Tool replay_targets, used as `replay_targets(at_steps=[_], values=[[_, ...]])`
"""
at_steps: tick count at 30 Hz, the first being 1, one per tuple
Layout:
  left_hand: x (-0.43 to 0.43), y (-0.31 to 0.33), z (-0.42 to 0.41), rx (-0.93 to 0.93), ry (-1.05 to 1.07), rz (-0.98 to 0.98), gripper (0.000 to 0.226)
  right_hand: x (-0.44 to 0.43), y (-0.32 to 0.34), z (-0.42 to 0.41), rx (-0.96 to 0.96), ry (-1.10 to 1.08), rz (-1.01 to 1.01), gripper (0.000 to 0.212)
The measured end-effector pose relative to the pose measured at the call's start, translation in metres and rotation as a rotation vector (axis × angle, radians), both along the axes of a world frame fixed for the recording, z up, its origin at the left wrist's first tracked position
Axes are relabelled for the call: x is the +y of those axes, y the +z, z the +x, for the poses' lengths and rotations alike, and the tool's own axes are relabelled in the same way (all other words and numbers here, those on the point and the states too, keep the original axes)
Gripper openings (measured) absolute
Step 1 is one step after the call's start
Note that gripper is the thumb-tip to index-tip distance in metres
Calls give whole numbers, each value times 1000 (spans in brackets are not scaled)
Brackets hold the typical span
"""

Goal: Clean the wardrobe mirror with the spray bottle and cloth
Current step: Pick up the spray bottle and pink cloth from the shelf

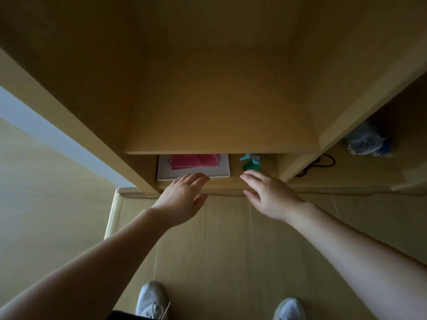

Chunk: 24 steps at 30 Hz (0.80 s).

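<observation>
Spotter: Hands first. Your left hand and right hand are both spread, fingers straight, holding nothing, stretched toward the low shelf.

Checker: And the things you need?

Spotter: The pink cloth lies on a white box at 12 o'clock of your left hand, whose fingertips are just at the box's near edge. The green spray bottle stands at 11 o'clock of your right hand, with the fingertips just beside it. I cannot tell whether they touch. The mirror isn't in view.

Checker: What could go wrong for you here?

Spotter: The board above overhangs both things and hides their far parts, so you reach half blind. Push the bottle with straight fingers and I think it tips toward 12 o'clock, deeper in. Its nozzle points to 9 o'clock, at the box. Close on the trigger instead of the neck and you may wet the box and the cloth. Drag the cloth without lifting it and the box could slide toward 6 o'clock and drop to the floor.
</observation>
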<state>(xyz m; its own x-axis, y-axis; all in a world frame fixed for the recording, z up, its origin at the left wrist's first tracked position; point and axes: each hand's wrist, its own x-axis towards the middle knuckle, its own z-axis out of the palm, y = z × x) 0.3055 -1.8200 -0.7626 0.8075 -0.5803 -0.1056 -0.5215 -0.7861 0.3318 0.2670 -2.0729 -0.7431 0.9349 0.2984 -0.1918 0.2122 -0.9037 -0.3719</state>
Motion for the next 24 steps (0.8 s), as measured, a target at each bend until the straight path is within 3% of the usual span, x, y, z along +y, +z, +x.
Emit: replay_targets(at_steps=[12, 24], values=[[-30, -146, 57, -116, -104, 21, 51, -18, -152, 29, -78, -2, -126, 50], [-51, -178, 69, -200, -115, -1, 52, -48, -197, 41, -150, -139, -174, 52]])
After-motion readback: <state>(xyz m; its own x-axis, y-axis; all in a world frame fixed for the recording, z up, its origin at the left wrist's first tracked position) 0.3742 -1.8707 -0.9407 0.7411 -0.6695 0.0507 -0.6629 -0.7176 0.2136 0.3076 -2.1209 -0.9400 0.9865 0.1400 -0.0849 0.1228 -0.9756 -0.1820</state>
